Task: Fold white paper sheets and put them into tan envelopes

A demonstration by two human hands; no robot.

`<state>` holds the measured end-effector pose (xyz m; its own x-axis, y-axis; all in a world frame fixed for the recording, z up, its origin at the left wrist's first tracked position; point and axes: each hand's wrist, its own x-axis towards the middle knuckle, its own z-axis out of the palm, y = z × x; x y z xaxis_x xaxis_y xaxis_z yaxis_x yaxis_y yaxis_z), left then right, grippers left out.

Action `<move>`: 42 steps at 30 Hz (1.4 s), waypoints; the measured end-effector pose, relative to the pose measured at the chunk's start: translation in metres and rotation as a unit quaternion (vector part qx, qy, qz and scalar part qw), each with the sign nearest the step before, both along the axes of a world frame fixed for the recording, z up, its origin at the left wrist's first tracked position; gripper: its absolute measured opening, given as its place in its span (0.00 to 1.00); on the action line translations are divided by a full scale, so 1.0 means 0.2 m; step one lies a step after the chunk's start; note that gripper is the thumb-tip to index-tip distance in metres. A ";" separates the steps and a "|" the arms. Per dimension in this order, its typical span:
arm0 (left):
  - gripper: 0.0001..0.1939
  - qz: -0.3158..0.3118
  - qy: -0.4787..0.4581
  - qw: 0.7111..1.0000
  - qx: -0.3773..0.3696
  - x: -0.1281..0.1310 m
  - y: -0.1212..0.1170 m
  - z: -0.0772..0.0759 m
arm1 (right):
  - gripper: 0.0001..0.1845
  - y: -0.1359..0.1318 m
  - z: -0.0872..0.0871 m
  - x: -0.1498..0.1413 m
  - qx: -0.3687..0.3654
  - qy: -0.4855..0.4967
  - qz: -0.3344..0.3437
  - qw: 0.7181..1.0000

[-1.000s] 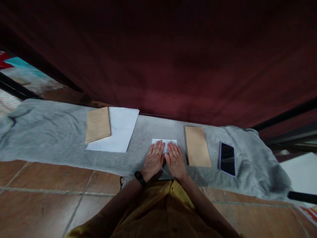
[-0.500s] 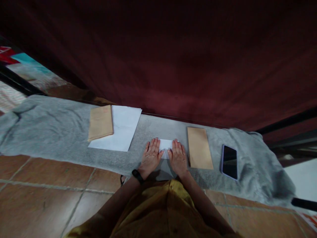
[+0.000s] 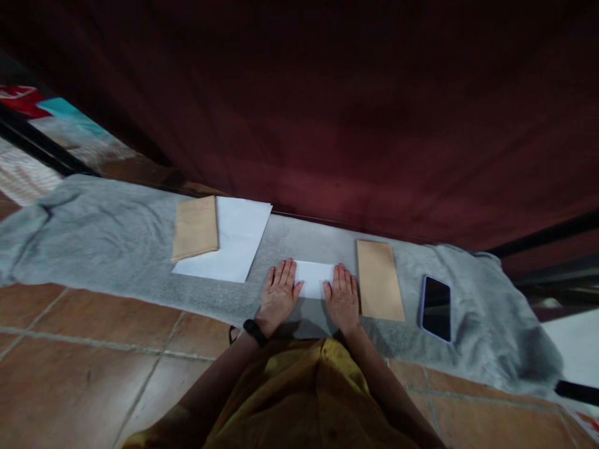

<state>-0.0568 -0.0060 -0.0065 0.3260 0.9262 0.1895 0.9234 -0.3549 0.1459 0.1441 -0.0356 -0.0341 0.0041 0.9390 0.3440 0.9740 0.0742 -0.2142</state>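
A small white piece of paper, seemingly folded (image 3: 312, 279), lies flat on the grey cloth (image 3: 253, 302) in front of me. My left hand (image 3: 279, 293) rests flat over its left end, fingers stretched forward. Over the right end lies my right hand (image 3: 342, 298), also flat with the fingers extended. Both thumbs point inward on the paper, and its middle shows between them. The paper's two ends are hidden under my hands. Just right of my right hand is a flat brown envelope (image 3: 380, 280).
White sheets (image 3: 238, 249) lie to the left, partly under a stack of brown envelopes (image 3: 195, 227). A phone (image 3: 436, 308) lies at the right on the cloth. Behind the bench hangs a dark red cloth (image 3: 327, 137). Tiled floor (image 3: 98, 362) shows below.
My hands have slid apart along the paper, left hand leftward and right hand rightward, so more of its middle shows. The view has shifted slightly.
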 end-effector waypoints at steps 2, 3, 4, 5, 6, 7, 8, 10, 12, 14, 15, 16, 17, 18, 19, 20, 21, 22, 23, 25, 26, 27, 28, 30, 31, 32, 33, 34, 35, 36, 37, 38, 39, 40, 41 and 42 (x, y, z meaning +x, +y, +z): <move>0.31 0.006 0.003 1.000 0.001 -0.01 -0.01 0.02 | 0.33 0.00 0.00 0.00 -0.001 0.001 0.000 1.000; 0.31 0.006 0.003 1.000 0.004 -0.01 -0.01 0.02 | 0.33 0.00 0.00 0.00 0.000 0.001 0.000 1.000; 0.31 0.001 0.001 1.000 0.007 -0.01 -0.02 0.03 | 0.33 0.00 -0.01 0.00 0.000 0.002 0.000 1.000; 0.31 -0.010 -0.001 1.000 0.009 0.00 -0.03 0.04 | 0.33 0.00 -0.01 0.00 0.001 0.004 0.002 1.000; 0.31 -0.026 -0.003 1.000 0.009 0.00 -0.05 0.04 | 0.33 0.00 0.00 0.00 0.002 0.006 0.004 1.000; 0.31 -0.046 -0.005 0.999 0.008 0.01 -0.06 0.04 | 0.33 0.00 0.00 0.00 0.002 0.009 0.006 1.000; 0.31 -0.066 -0.006 0.998 0.005 0.02 -0.08 0.04 | 0.33 0.00 0.00 0.01 0.002 0.012 0.007 1.000; 0.30 -0.102 -0.005 0.995 -0.006 0.05 -0.11 0.02 | 0.32 0.00 0.02 0.01 0.002 0.018 0.009 1.000; 0.30 -0.128 -0.002 0.992 -0.020 0.07 -0.14 0.00 | 0.33 -0.02 0.03 0.00 0.001 0.019 0.025 1.000; 0.31 -0.143 0.001 0.989 -0.030 0.08 -0.16 -0.02 | 0.33 -0.05 0.04 -0.01 -0.007 0.014 0.062 0.998; 0.31 -0.147 0.002 0.989 -0.032 0.08 -0.16 -0.02 | 0.33 -0.07 0.04 -0.02 -0.012 0.009 0.085 0.996; 0.31 -0.149 0.004 0.988 -0.034 0.08 -0.16 -0.02 | 0.32 -0.09 0.04 -0.02 -0.018 0.003 0.107 0.994; 0.32 -0.153 0.006 0.988 -0.034 0.08 -0.16 -0.03 | 0.32 -0.11 0.03 -0.03 -0.023 -0.002 0.123 0.992; 0.32 -0.156 0.008 0.987 -0.034 0.08 -0.17 -0.03 | 0.32 -0.13 0.02 -0.03 -0.026 -0.007 0.134 0.991; 0.31 -0.159 0.011 0.987 -0.034 0.08 -0.17 -0.02 | 0.32 -0.15 0.02 -0.03 -0.029 -0.012 0.139 0.990; 0.31 -0.160 0.012 0.986 -0.033 0.08 -0.17 -0.02 | 0.32 -0.17 0.01 -0.03 -0.030 -0.016 0.141 0.989; 0.31 -0.161 0.013 0.986 -0.032 0.08 -0.17 -0.02 | 0.32 -0.18 0.01 -0.03 -0.031 -0.019 0.141 0.989; 0.31 -0.160 0.013 0.987 -0.030 0.07 -0.17 -0.02 | 0.32 -0.18 0.00 -0.02 -0.030 -0.023 0.141 0.989; 0.30 -0.159 0.013 0.987 -0.029 0.07 -0.17 -0.02 | 0.32 -0.19 0.00 -0.02 -0.030 -0.027 0.141 0.989; 0.31 -0.158 0.010 0.987 -0.026 0.07 -0.17 -0.02 | 0.33 -0.19 0.00 0.00 -0.028 -0.035 0.141 0.989; 0.31 -0.158 0.008 0.987 -0.024 0.06 -0.18 -0.02 | 0.33 -0.19 0.01 0.00 -0.027 -0.037 0.138 0.989; 0.31 -0.157 0.006 0.987 -0.022 0.06 -0.18 -0.02 | 0.34 -0.20 0.01 0.00 -0.026 -0.039 0.135 0.990; 0.32 -0.155 0.004 0.988 -0.020 0.06 -0.18 -0.02 | 0.34 -0.20 0.01 0.00 -0.024 -0.040 0.131 0.990; 0.32 -0.146 0.001 0.989 -0.015 0.04 -0.19 -0.02 | 0.34 -0.21 0.02 0.00 -0.019 -0.041 0.122 0.992; 0.32 -0.140 0.000 0.990 -0.011 0.04 -0.19 -0.02 | 0.34 -0.21 0.02 0.00 -0.017 -0.041 0.116 0.992; 0.33 -0.134 0.000 0.991 -0.008 0.03 -0.20 -0.02 | 0.34 -0.22 0.02 0.00 -0.015 -0.041 0.111 0.993; 0.33 -0.128 0.000 0.992 -0.006 0.03 -0.20 -0.02 | 0.34 -0.22 0.02 0.00 -0.013 -0.040 0.105 0.994; 0.33 -0.122 0.001 0.992 -0.004 0.02 -0.20 -0.02 | 0.35 -0.22 0.02 0.00 -0.012 -0.040 0.098 0.994; 0.34 -0.116 0.002 0.993 -0.003 0.02 -0.21 -0.02 | 0.35 -0.23 0.02 0.00 -0.011 -0.038 0.092 0.995; 0.34 -0.110 0.003 0.994 -0.002 0.01 -0.21 -0.02 | 0.35 -0.23 0.02 0.00 -0.010 -0.036 0.087 0.996; 0.35 -0.104 0.005 0.995 -0.002 0.01 -0.21 -0.03 | 0.35 -0.23 0.01 0.00 -0.008 -0.033 0.081 0.996; 0.35 -0.098 0.007 0.995 -0.002 0.00 -0.21 -0.03 | 0.36 -0.24 0.01 0.01 -0.007 -0.030 0.075 0.997; 0.36 -0.093 0.008 0.996 -0.001 0.00 -0.22 -0.03 | 0.36 -0.24 0.01 0.01 -0.007 -0.028 0.070 0.997; 0.36 -0.087 0.009 0.996 0.000 -0.01 -0.22 -0.03 | 0.36 -0.24 0.01 0.01 -0.006 -0.026 0.066 0.997; 0.37 -0.082 0.008 0.997 0.002 -0.01 -0.22 -0.04 | 0.37 -0.25 0.00 0.02 -0.004 -0.025 0.061 0.998; 0.37 -0.077 0.006 0.997 0.005 -0.02 -0.22 -0.04 | 0.37 -0.25 0.00 0.02 -0.003 -0.025 0.059 0.998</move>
<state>-0.0607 -0.0510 -0.0147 0.4662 0.8631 0.1941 0.8598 -0.4937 0.1301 0.1482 -0.0863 -0.0341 -0.1231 0.9343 0.3345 0.9680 0.1873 -0.1671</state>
